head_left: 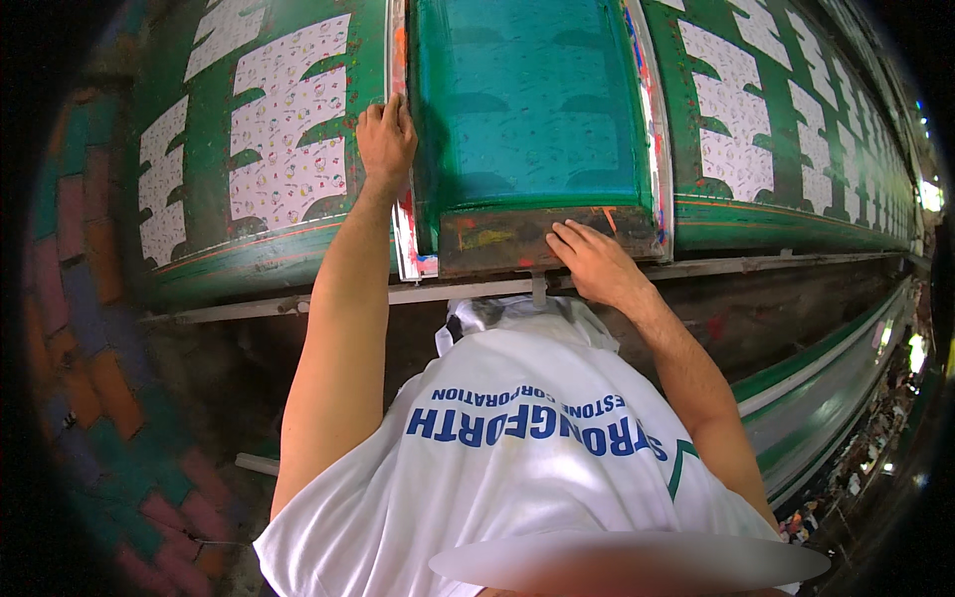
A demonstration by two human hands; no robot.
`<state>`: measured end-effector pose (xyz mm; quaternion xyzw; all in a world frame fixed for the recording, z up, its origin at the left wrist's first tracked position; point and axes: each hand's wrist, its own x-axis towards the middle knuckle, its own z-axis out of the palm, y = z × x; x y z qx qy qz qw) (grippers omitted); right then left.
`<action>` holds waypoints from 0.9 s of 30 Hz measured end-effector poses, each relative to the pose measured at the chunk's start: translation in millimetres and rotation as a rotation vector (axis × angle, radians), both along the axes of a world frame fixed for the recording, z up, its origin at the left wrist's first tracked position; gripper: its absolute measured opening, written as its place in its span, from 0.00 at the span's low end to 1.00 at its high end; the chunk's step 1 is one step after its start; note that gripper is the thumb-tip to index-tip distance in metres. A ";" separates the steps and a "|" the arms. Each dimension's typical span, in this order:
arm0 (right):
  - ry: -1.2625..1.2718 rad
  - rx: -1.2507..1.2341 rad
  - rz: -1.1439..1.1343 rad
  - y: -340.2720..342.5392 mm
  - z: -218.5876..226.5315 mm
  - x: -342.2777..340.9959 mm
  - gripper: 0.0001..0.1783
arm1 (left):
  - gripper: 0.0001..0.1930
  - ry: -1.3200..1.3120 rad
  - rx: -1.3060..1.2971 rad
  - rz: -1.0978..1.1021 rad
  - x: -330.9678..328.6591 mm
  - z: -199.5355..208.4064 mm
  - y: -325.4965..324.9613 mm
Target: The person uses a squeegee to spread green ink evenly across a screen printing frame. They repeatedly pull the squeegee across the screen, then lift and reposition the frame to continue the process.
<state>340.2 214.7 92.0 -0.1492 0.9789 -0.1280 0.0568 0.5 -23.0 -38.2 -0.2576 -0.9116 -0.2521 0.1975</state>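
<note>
Panels (288,174) at ten and two o'clock look printed, twelve's under the screen (537,109) unclear; our left hand (386,139) curls fingers over the frame (400,50), right hand (602,264) rests loose-fingered on the board (487,237).

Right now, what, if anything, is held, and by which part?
The left hand touches the frame's left rail, the right hand the dark board, right of middle; firm grip cannot be told.

Free room ran toward twelve o'clock
From the dark bar (487,239), teal mesh (532,109) lay uncovered; left rail (400,60) and left hand (386,144) obstructed ten, white shirt (517,497) six.
</note>
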 end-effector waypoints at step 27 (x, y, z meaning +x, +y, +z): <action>0.191 0.173 -0.423 122.0 -50.4 -336.6 0.17 | 0.16 -0.181 -0.095 0.103 4.6 19.9 2.5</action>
